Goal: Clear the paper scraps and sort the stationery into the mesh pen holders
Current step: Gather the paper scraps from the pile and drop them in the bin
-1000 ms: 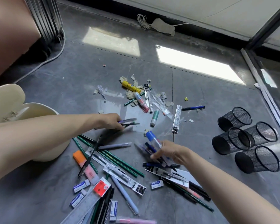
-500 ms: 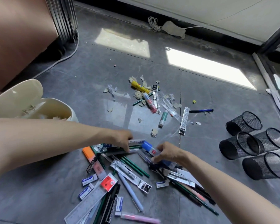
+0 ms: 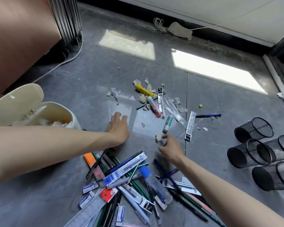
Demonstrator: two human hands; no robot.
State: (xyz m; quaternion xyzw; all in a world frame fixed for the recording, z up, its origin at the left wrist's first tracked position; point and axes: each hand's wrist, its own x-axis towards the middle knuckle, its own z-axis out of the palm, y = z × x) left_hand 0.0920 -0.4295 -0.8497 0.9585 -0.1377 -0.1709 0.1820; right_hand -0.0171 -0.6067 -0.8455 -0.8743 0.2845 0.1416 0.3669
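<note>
- My left hand [image 3: 119,126] lay open, fingers stretched flat on the floor [image 3: 72,89], with the fingertips touching a small paper scrap [image 3: 113,114].
- My right hand [image 3: 170,148] reached to a crumpled scrap [image 3: 158,138]. Thumb and forefinger were right against it, but blur kept me from telling whether they had it pinched.
- More paper scraps [image 3: 143,98] lay beyond both hands toward the far side of the floor, mixed in with a yellow marker [image 3: 143,90] and a green glue stick [image 3: 167,123].
- The stationery pile [image 3: 129,177] sat at the floor's near edge between my forearms. It held pens, pencils, boxed erasers and a ruler [image 3: 88,212].
- Four mesh pen holders [image 3: 252,130] lay on their sides, clustered near the floor's right edge, well apart from both hands.
- A cream bin [image 3: 59,112] stood at the left edge just beyond my left forearm, with its lid up and paper inside.
- The floor was grey tile, with two sunlit patches [image 3: 211,69] on the far side and a white cable [image 3: 64,61] along the left.
</note>
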